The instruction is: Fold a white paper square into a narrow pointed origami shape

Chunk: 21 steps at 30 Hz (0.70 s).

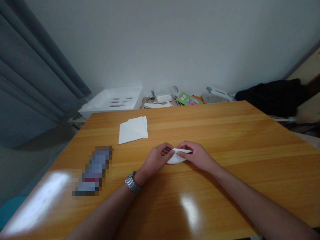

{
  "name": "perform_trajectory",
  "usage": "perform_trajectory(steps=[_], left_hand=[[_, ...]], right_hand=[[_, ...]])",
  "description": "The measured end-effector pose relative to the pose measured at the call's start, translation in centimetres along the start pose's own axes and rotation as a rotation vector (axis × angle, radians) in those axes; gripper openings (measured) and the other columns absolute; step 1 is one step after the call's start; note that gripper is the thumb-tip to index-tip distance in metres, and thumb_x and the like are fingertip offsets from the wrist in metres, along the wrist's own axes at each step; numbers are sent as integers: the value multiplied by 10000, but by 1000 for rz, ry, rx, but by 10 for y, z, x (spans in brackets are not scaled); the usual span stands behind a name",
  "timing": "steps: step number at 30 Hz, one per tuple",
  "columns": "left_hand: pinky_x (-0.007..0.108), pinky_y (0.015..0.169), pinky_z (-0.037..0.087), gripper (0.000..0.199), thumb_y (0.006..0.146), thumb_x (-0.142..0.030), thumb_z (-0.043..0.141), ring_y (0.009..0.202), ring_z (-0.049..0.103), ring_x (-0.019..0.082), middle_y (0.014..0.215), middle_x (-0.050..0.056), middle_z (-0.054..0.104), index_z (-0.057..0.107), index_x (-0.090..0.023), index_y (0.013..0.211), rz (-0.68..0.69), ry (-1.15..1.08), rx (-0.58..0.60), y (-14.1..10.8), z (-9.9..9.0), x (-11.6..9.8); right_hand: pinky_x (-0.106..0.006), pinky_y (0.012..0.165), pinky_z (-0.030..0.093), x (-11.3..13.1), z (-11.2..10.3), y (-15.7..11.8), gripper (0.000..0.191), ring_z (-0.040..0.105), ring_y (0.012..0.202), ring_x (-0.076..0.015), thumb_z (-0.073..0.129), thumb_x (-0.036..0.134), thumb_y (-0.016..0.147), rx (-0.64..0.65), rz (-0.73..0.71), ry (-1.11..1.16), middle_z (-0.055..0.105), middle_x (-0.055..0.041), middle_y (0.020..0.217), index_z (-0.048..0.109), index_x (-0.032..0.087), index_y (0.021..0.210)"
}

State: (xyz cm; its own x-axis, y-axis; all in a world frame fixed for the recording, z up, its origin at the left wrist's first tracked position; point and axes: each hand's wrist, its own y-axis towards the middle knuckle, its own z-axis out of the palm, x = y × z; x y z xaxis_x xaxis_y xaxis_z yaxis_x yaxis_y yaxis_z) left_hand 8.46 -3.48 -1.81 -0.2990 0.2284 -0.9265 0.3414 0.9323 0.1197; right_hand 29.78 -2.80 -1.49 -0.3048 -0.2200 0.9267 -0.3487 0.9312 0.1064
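Observation:
A small folded piece of white paper, perhaps a tissue or napkin, is held between both hands just above the wooden table. My left hand pinches its left side between thumb and fingers; a metal watch sits on that wrist. On the other side, my right hand grips the paper with the thumb in front and the fingers behind. The thumbs are close together near the top fold. Part of the paper is hidden behind the fingers.
A stack of white paper sheets lies at the table's back left. Nearer, on the left, is a blurred-out phone-like object. Behind the table are a white foam tray, a green booklet and a black cloth.

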Motion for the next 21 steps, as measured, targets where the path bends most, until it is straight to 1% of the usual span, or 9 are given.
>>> perform_trajectory(steps=[6,11,16,21], left_hand=[[215,624,486,244,907,-397,639,713,633,139,803,24,678,632,-154,926,-41,-113,-16,2,0,-1],[207,623,465,233,905,-388,632,703,605,128,778,7,644,608,-157,909,-31,-129,-36,3,0,0],[201,620,450,210,919,-369,616,698,580,121,764,1,628,603,-160,903,-13,-87,-9,1,1,-1],[209,632,456,277,940,-419,595,706,590,129,774,21,654,655,-151,899,1,-67,42,-2,2,-6]], right_hand=[[-293,742,481,2,-1,1,199,656,814,-193,716,348,832,-20,22,50,732,-45,895,703,177,933],[-287,693,474,-1,-3,2,251,645,756,-185,718,410,829,-41,57,101,723,-43,854,690,173,904],[-285,685,464,-2,-5,1,251,630,748,-185,701,424,847,-24,51,60,717,-37,834,705,179,895],[-273,662,451,1,-7,-1,240,622,733,-179,694,418,856,4,42,26,714,-29,814,714,180,878]])
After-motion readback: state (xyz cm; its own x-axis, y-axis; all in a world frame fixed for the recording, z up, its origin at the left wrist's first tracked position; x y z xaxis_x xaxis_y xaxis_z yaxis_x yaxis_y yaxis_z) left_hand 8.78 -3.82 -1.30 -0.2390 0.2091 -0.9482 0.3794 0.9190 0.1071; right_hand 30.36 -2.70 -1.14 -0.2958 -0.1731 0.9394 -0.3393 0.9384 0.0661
